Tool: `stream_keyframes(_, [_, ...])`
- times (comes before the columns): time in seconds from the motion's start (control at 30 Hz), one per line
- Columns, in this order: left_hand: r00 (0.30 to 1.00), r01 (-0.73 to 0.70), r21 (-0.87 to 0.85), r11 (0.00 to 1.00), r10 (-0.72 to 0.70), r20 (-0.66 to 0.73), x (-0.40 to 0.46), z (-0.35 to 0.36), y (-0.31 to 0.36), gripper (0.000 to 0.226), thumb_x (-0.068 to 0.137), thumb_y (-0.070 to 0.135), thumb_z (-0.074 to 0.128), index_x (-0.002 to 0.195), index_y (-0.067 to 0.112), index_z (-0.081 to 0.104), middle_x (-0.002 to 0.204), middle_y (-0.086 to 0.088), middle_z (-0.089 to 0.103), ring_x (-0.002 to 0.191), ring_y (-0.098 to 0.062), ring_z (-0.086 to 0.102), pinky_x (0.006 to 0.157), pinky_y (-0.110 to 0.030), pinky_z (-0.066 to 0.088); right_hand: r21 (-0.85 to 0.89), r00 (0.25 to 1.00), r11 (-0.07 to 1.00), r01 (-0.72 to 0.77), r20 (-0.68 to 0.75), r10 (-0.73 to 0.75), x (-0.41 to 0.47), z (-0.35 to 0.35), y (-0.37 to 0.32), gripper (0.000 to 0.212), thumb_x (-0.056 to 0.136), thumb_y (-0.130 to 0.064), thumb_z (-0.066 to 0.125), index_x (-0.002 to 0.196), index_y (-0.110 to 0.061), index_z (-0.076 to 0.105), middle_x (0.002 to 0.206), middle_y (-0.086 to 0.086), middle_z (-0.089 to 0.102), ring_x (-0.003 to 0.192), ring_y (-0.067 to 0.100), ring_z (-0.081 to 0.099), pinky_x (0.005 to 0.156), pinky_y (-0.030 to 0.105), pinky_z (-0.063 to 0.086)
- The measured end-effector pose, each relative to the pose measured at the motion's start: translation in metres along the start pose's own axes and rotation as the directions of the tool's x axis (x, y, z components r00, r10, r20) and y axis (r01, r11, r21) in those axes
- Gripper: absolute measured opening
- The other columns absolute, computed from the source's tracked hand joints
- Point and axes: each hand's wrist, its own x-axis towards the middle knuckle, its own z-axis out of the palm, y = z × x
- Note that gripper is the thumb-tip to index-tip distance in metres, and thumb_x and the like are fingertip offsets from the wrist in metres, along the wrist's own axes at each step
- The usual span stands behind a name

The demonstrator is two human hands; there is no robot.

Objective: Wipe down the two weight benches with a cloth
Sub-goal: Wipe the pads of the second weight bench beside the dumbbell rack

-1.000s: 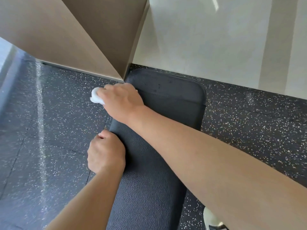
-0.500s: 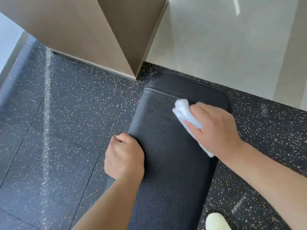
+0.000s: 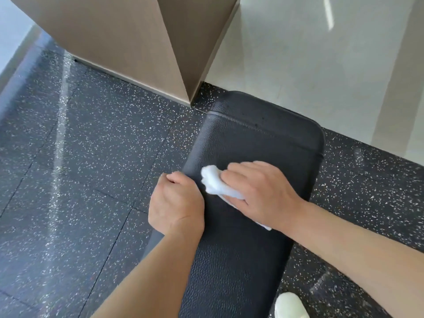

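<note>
Your right hand [image 3: 259, 193] lies on top of the black padded weight bench [image 3: 241, 260], pressing a crumpled white cloth [image 3: 214, 183] down onto its textured top, a little way back from the rounded far end. Your fingers [image 3: 238, 172] there are bent over the cloth and hold it against the padding, with the bunched part sticking out to the left of your fingertips and a thin strip of it showing under the heel of your palm. Your left hand [image 3: 175, 203] sits on the bench's left edge, just beside the cloth and nearly touching it; its fingers are curled down over the edge, gripping the side of the pad, with the thumb tucked on top. Both bare forearms reach in from the bottom of the view, the left one crossing the near part of the bench. The bench runs lengthwise away from you over dark rubber floor [image 3: 80, 180] flecked with white. Its far end stops near a pale tiled floor [image 3: 309, 65] and close to the corner of a tan panelled column [image 3: 137, 42]. The toe of a pale shoe [image 3: 290, 306] shows on the floor just to the right of the bench.
</note>
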Motion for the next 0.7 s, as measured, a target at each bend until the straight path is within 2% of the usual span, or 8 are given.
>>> stream_keyframes(0.07, [1.0,-0.008,-0.014,1.0,0.008,0.002,-0.001,0.0,0.001,0.034,0.097,0.035,0.024,0.077,0.025,0.05,0.067,0.007,0.041,0.077,-0.031,0.045,0.072,-0.038,0.031,-0.046,0.999,0.998,0.051,0.008,-0.05,-0.025,-0.018,0.022,0.023,0.106,-0.028,0.05,0.084,-0.021,0.045,0.076,-0.007,0.027,0.063,0.018,0.029,0.054,0.035,0.033])
stream_keyframes(0.1, [1.0,-0.014,-0.013,1.0,0.014,0.006,-0.002,-0.001,0.002,0.033,0.097,0.035,0.024,0.076,0.025,0.048,0.065,0.008,0.037,0.076,-0.031,0.045,0.072,-0.038,0.031,-0.064,0.998,0.996,0.057,0.014,-0.056,-0.027,-0.023,0.031,0.023,0.106,-0.028,0.047,0.084,-0.02,0.046,0.076,-0.007,0.028,0.063,0.018,0.029,0.053,0.034,0.033])
stream_keyframes(0.17, [0.999,-0.033,-0.021,0.999,0.034,0.014,0.0,-0.001,0.001,0.034,0.097,0.035,0.024,0.077,0.024,0.049,0.068,0.005,0.042,0.077,-0.031,0.046,0.072,-0.038,0.032,-0.108,1.0,0.994,-0.002,-0.008,0.001,-0.013,-0.022,0.045,0.023,0.102,-0.027,0.053,0.083,-0.015,0.052,0.071,-0.004,0.038,0.059,0.022,0.041,0.052,0.031,0.033])
stream_keyframes(0.23, [0.998,-0.047,-0.039,0.998,0.048,0.03,0.001,0.0,-0.001,0.038,0.097,0.036,0.024,0.083,0.021,0.055,0.077,0.001,0.05,0.079,-0.032,0.049,0.074,-0.039,0.034,-0.113,0.986,0.981,-0.16,-0.059,0.154,0.021,-0.014,0.048,0.026,0.1,-0.031,0.057,0.084,-0.011,0.056,0.073,-0.001,0.049,0.06,0.027,0.051,0.051,0.031,0.035])
stream_keyframes(0.4, [0.969,-0.051,-0.098,0.994,0.073,0.234,0.006,-0.012,-0.003,0.036,0.1,0.034,0.023,0.096,0.019,0.055,0.08,0.005,0.049,0.089,-0.031,0.05,0.08,-0.041,0.032,-0.15,0.94,0.929,-0.337,-0.114,0.322,0.107,0.018,0.022,0.029,0.103,-0.044,0.053,0.104,-0.015,0.061,0.095,0.004,0.065,0.085,0.032,0.063,0.062,0.037,0.037])
stream_keyframes(0.5, [0.889,-0.186,-0.181,0.966,0.244,0.387,0.012,-0.027,-0.023,0.036,0.105,0.034,0.022,0.096,0.017,0.052,0.088,0.002,0.054,0.091,-0.03,0.049,0.082,-0.04,0.033,-0.219,0.961,0.935,-0.278,-0.046,0.274,0.111,0.034,-0.012,0.032,0.103,-0.049,0.053,0.107,-0.02,0.065,0.102,0.002,0.067,0.091,0.029,0.066,0.065,0.034,0.035])
stream_keyframes(0.57, [0.843,-0.266,-0.192,0.945,0.324,0.428,0.014,-0.039,-0.057,0.042,0.107,0.039,0.02,0.091,0.019,0.053,0.094,-0.002,0.061,0.091,-0.031,0.052,0.082,-0.042,0.038,-0.212,0.979,0.958,-0.195,0.023,0.204,0.099,0.047,-0.04,0.029,0.101,-0.048,0.055,0.104,-0.022,0.067,0.1,0.001,0.068,0.089,0.028,0.067,0.064,0.035,0.037])
stream_keyframes(0.7, [0.862,-0.242,-0.08,0.967,0.253,0.439,0.0,-0.062,-0.141,0.051,0.109,0.047,0.018,0.089,0.022,0.058,0.082,0.0,0.053,0.088,-0.03,0.048,0.081,-0.041,0.037,-0.203,0.979,0.966,-0.158,0.096,0.181,0.075,0.059,-0.092,0.023,0.099,-0.044,0.058,0.095,-0.024,0.068,0.09,-0.002,0.065,0.079,0.026,0.065,0.061,0.033,0.032])
